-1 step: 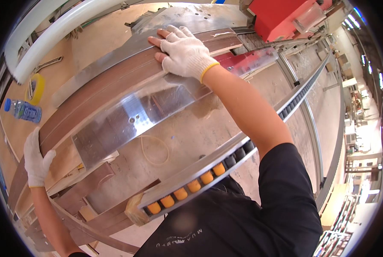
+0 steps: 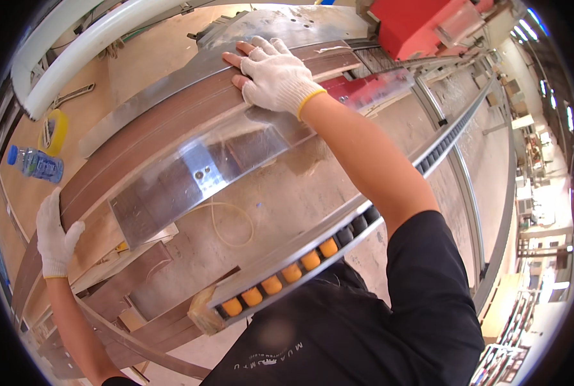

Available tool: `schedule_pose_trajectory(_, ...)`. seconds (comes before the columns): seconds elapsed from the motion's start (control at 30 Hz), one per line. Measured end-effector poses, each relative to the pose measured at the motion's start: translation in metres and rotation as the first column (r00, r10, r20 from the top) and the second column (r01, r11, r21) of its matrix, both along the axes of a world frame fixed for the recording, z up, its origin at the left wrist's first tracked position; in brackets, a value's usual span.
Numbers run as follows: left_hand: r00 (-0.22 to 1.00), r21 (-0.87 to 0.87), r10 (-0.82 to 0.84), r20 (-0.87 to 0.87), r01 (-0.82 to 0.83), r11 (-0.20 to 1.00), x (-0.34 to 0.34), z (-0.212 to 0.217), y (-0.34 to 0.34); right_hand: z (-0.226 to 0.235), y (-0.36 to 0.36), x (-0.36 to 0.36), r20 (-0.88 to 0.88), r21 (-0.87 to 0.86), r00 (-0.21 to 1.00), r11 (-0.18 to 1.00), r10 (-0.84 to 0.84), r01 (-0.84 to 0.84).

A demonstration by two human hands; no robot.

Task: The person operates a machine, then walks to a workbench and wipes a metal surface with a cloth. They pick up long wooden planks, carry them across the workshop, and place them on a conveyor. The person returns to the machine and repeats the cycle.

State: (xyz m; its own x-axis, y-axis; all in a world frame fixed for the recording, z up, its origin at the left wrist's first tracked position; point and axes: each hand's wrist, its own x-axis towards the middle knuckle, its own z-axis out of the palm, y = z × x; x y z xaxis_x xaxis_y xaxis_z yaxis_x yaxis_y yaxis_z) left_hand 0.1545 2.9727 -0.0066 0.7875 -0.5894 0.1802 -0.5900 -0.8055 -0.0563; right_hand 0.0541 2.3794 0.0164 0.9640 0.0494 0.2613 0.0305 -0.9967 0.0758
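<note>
A long brown wooden board (image 2: 152, 128), with grooved lines along it, runs from the upper middle down to the lower left. My right hand (image 2: 277, 77), in a white knitted glove with bare fingertips, presses flat on it toward its right end, fingers spread. At the left, my gloved left hand (image 2: 57, 241) grips across the board, its thumb on the near side and its fingers toward the far edge. Along the board's far side runs a grey metal strip (image 2: 133, 122). A clear shiny guard plate (image 2: 197, 167) with two screws extends along its near side.
Red machine housing (image 2: 409, 26) stands at the upper right. Nearer me lies a roller rail (image 2: 300, 267) with orange and black rollers. A water bottle (image 2: 36, 165), yellow tape roll (image 2: 57, 132) and wrench (image 2: 75, 94) lie at the left. A white curved tube (image 2: 62, 51) crosses the upper left.
</note>
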Motion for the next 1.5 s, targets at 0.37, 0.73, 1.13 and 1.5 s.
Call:
schedule_pose_trajectory(0.37,0.984,-0.131,-0.028,-0.175,0.005,0.991,-0.003,0.021,0.031,0.003,0.026,0.024,-0.191,0.063,0.954,0.967,-0.230,0.246)
schedule_pose_trajectory(0.73,0.987,0.156,0.144,-0.070,-0.132,0.979,0.021,0.000,0.091,0.013,0.065,0.008,-0.095,0.167,0.995,0.986,0.016,0.000)
schedule_pose_trajectory(1.13,0.994,-0.019,0.075,-0.076,-0.076,0.997,0.031,-0.012,0.178,0.012,0.080,0.011,-0.086,0.115,0.995,0.992,0.051,-0.041)
schedule_pose_trajectory(1.5,0.991,0.081,0.133,-0.029,-0.130,0.988,0.031,-0.017,0.166,-0.007,0.032,0.014,0.053,0.163,0.993,0.981,0.101,-0.108)
